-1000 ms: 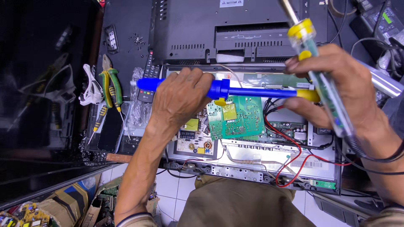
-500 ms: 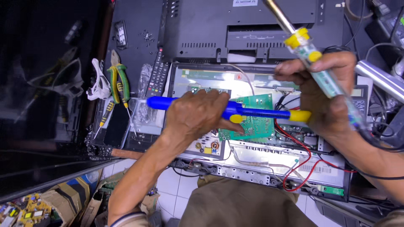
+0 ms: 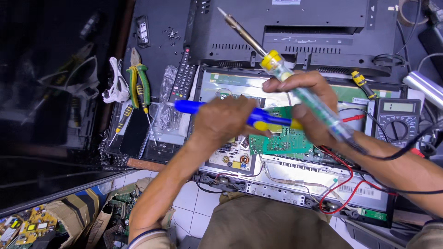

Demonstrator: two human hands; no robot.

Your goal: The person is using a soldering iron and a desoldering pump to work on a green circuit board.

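The left hand (image 3: 224, 122) is wrapped tight around a blue pump tool (image 3: 194, 107), held flat over the green board (image 3: 281, 138). The right hand (image 3: 309, 103) grips a soldering iron (image 3: 277, 64), its tip pointing far left.

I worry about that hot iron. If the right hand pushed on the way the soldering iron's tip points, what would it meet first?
Probably the black rear cover: the soldering iron in the right hand points up-left over it. Depth is unclear, so the tip may pass above it.
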